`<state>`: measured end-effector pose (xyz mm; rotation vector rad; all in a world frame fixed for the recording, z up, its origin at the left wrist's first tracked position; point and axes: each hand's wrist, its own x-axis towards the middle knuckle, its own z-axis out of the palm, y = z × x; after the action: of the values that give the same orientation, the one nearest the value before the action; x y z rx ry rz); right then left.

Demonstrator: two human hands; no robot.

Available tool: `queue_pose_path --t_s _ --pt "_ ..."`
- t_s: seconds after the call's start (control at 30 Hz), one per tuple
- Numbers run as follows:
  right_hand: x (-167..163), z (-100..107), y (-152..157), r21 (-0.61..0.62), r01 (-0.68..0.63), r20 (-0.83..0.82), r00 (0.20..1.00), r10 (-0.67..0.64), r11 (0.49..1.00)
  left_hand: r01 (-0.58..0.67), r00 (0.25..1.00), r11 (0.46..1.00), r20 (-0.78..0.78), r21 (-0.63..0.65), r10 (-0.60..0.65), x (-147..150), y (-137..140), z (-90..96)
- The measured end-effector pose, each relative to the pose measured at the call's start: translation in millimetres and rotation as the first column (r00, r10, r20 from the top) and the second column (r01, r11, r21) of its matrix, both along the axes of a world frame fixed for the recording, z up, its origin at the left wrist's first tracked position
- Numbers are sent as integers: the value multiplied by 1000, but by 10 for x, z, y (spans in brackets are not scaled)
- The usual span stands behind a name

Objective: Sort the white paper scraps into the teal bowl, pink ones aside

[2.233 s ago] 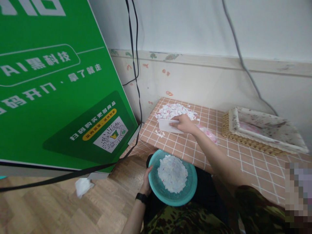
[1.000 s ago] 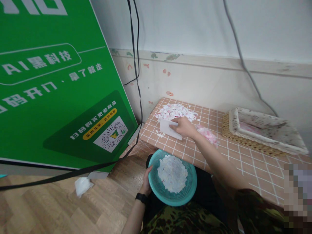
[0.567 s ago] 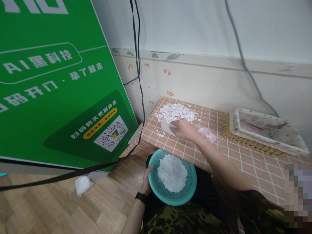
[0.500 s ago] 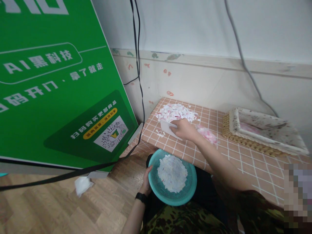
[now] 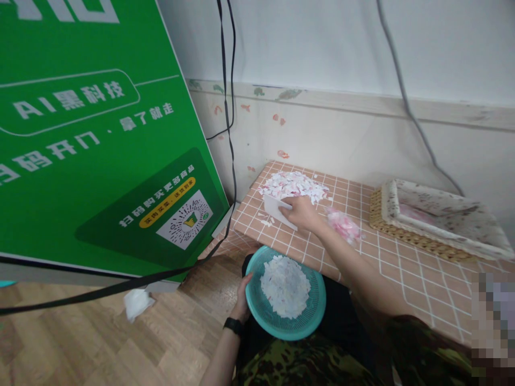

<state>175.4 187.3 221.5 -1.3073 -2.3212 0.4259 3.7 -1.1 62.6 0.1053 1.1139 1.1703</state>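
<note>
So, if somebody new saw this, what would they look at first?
Probably the big green panel with white writing, filling the upper left. Next, perhaps, the teal basket at the bottom middle, with pale scraps inside and the left hand on its rim. Above it, the right hand holds a white flat piece near a scrap heap.

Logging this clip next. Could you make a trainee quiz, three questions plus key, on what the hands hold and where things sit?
1. Which hand holds the rim of the basin?
2. True or false: the basket is on the floor.
3. The right hand holds: A) a cable; B) a white card; C) scissors.

Key: 1. The left hand. 2. False; it stands on the table. 3. B.
</note>
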Motion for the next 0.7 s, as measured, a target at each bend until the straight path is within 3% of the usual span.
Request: queue_pose_path --t_s 0.27,0.53,0.7 --pt "-47 -43 17 -47 -51 -64 997 48 998 2 1000 1000 5 4 -2 15 9 38" --pt "-100 55 85 -58 -107 -2 994 107 993 -9 1000 1000 8 6 9 3 2 36" --pt "-46 165 39 -84 -225 68 971 231 971 -11 1000 1000 7 5 11 -7 -12 28"
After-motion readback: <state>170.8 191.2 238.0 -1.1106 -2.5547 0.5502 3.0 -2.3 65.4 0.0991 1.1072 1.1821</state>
